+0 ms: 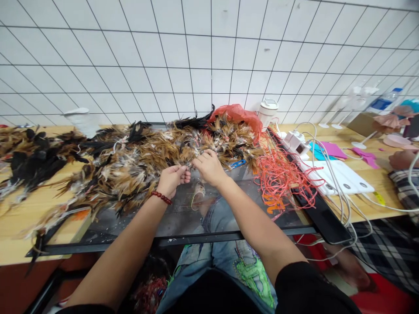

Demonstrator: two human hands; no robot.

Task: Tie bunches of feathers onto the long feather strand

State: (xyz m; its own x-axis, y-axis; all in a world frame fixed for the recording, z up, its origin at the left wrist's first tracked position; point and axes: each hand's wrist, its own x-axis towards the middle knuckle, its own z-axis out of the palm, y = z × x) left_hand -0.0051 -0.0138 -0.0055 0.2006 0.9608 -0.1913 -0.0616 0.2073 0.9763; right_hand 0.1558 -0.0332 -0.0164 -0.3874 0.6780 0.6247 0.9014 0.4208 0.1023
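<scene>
My left hand (173,179), with a red bead bracelet (161,197) on the wrist, has its fingers closed in a pinch. Right beside it, my right hand (209,166) is pinched too, fingertips almost meeting those of the left. Something small and thin seems to be between them, too small to name. Both hands are over the front edge of a big heap of brown, white and black feathers (131,168). Beneath them lies a dark, glossy black-framed panel (137,226). A small blue tool (237,164) rests just right of my right hand.
Tangled red plastic strips (278,174) lie to the right, near a red plastic bag (237,114) and a white lidded cup (268,111). Farther right are a white power strip (337,178) and loose cables. Black feathers (31,163) spread at left. Another person's hand (402,159) shows at far right.
</scene>
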